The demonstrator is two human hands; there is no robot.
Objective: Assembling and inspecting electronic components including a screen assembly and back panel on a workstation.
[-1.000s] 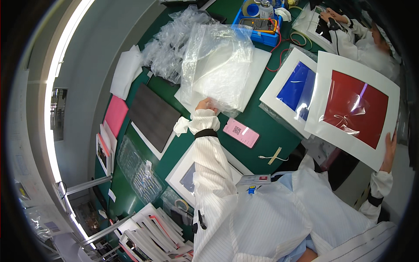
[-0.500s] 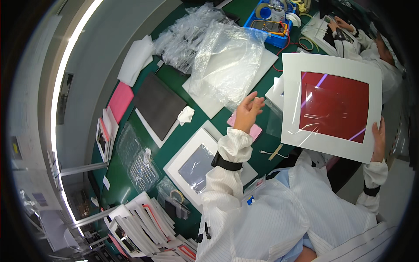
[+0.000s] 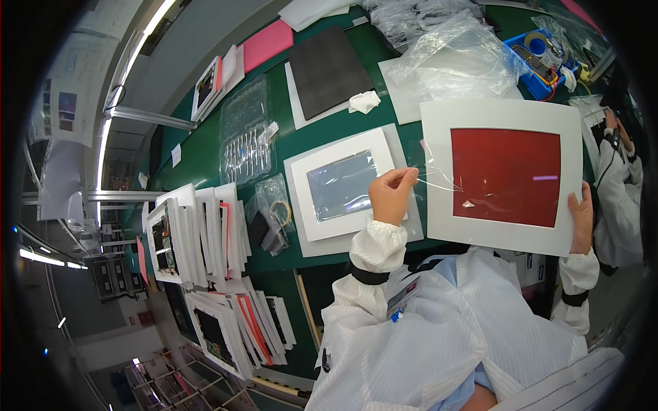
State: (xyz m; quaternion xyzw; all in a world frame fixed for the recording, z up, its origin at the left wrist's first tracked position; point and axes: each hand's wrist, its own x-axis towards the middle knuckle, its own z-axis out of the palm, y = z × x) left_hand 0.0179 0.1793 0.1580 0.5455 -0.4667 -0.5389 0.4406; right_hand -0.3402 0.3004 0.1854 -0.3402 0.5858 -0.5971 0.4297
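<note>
My right hand grips the right edge of a white square frame with a dark red panel in its middle, held up and tilted in front of me. At the frame's left side my left hand is closed in a pinch on a thin clear film, which stretches from the fingertips to the red panel. Below and left of that hand, a second white frame with a grey-blue, film-covered panel lies on a white sheet on the table.
Stacks of white frames stand at the left edge. Beyond lie a clear tray, bagged parts, a dark grey sheet, crumpled tissue and clear plastic bags. A blue bin and a co-worker are at the right.
My left hand has gone from loosely open to pinching clear film by the held frame. The view has swung left, bringing more of the frame stacks into sight. My right hand keeps its hold.
</note>
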